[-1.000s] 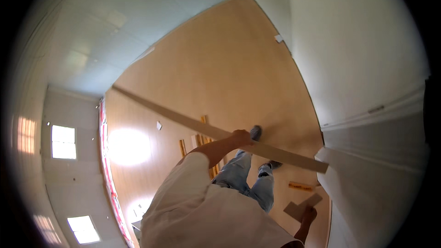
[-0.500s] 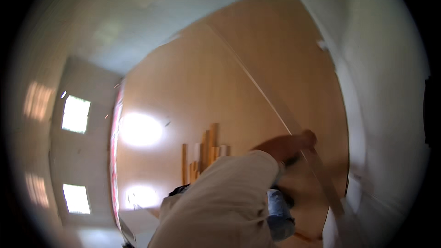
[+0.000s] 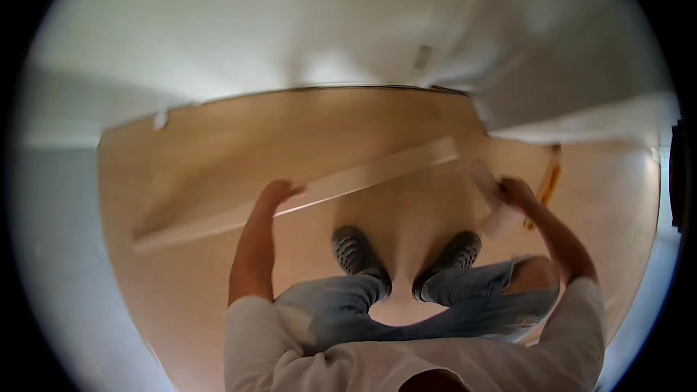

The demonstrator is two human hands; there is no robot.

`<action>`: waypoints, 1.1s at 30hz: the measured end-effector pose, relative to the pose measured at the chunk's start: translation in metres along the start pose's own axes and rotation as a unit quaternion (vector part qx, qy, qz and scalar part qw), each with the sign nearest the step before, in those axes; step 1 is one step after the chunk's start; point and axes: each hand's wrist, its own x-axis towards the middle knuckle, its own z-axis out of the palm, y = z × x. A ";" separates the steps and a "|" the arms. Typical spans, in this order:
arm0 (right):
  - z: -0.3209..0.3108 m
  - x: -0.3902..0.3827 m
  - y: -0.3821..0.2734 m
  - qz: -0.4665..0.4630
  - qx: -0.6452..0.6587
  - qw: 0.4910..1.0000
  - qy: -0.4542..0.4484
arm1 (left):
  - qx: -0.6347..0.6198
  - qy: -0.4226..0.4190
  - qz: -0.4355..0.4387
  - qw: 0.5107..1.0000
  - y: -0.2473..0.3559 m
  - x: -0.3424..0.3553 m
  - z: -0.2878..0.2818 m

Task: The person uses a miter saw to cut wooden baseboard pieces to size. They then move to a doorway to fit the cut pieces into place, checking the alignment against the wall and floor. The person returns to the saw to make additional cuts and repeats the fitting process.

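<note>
A long, thin, pale brown plank (image 3: 377, 168) stretches slantwise in front of me above the floor, its left end lower in view and its right end farther off. My left hand (image 3: 282, 192) is closed on its near edge, around the middle. My right hand (image 3: 514, 192) is closed on a short, pale, flat piece (image 3: 481, 180) close to the plank's right end. That piece is smeared by motion, so its kind cannot be made out. Beyond my right wrist, a yellow-orange bar-shaped tool (image 3: 544, 189) lies on the floor.
Below me is a light wood-coloured floor (image 3: 196, 305), my dark shoes (image 3: 361, 252) standing on it. A pale wall (image 3: 239, 51) closes off the far side, with a corner at the right. A small white object (image 3: 160, 119) sits at the wall's foot on the left.
My view has swung to the right, toward the wall; the windows and loose wood strips have left the picture. The plank now lies across my front, and both hands show.
</note>
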 end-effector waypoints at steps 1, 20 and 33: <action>0.002 0.003 0.005 -0.035 -0.019 0.999 0.025 | 0.027 0.004 -0.003 1.000 -0.006 0.012 -0.007; 0.079 0.059 -0.013 -0.059 0.149 0.980 0.121 | 0.274 0.053 0.401 0.873 0.339 0.083 -0.053; 0.149 -0.002 0.065 0.206 0.414 0.860 0.215 | -0.050 0.132 0.391 0.909 0.424 0.108 0.109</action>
